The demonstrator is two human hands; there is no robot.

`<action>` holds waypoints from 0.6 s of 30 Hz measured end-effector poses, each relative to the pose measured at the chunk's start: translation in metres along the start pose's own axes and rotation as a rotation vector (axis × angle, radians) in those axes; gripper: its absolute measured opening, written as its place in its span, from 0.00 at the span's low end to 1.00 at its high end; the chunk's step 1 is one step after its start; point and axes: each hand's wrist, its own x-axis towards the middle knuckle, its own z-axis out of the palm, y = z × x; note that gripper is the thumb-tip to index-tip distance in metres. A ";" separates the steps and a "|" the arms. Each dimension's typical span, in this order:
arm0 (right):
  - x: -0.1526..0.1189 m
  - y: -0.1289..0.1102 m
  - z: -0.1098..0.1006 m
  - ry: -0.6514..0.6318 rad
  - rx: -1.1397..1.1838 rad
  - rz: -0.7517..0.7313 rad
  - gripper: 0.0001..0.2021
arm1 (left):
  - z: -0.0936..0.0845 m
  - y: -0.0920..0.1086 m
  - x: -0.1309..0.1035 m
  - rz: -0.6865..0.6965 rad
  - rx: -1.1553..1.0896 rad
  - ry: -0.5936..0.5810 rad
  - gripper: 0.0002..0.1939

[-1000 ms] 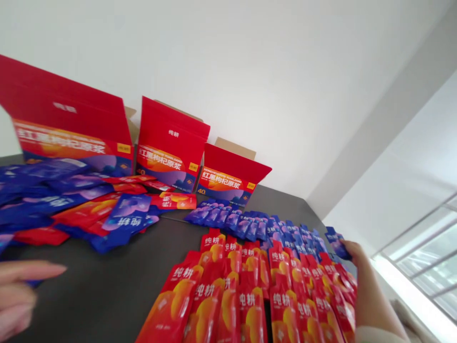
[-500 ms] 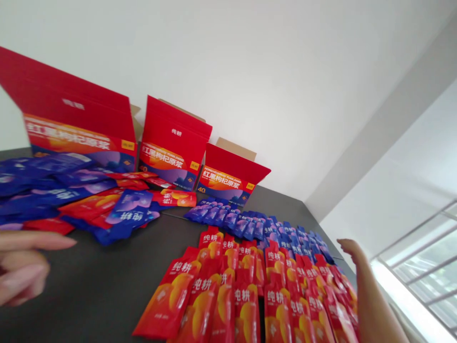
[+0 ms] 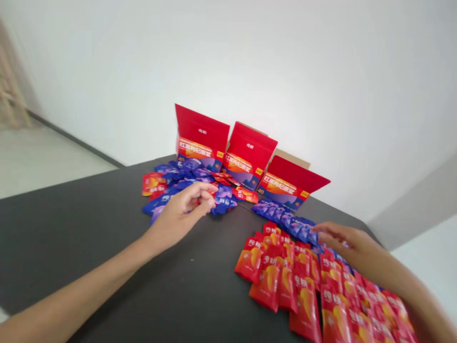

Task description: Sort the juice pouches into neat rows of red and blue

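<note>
My left hand (image 3: 189, 207) is over the near edge of a mixed pile of blue pouches (image 3: 157, 205) and red ones; its fingers are curled with gaps between them, and nothing shows in them. On the right, my right hand (image 3: 346, 240) hovers above the rows, fingers apart and bent, holding nothing visible. Beneath it lie blue pouches (image 3: 285, 219) in an overlapping row. Nearer to me, several red pouches (image 3: 271, 276) lie in overlapping rows, partly hidden by my right forearm.
Three open red boxes stand along the back: left (image 3: 202, 143), middle (image 3: 250, 152) and right (image 3: 289, 181). A white wall (image 3: 250, 62) rises behind the dark table (image 3: 107, 214). Floor shows at far left.
The view has shifted left and pulled back, so the boxes look smaller. My left hand now reaches the mixed pile, and my right hand is over the pouch rows rather than beside them.
</note>
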 end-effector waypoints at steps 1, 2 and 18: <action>0.009 -0.020 0.016 -0.042 -0.010 -0.063 0.18 | -0.004 0.002 0.000 -0.003 -0.025 0.006 0.15; 0.019 -0.037 0.032 -0.076 -0.008 -0.128 0.16 | -0.009 0.003 0.000 -0.012 -0.042 0.011 0.14; 0.198 -0.115 0.216 0.022 0.098 -0.130 0.34 | -0.052 -0.044 0.008 -0.282 -0.222 -0.062 0.16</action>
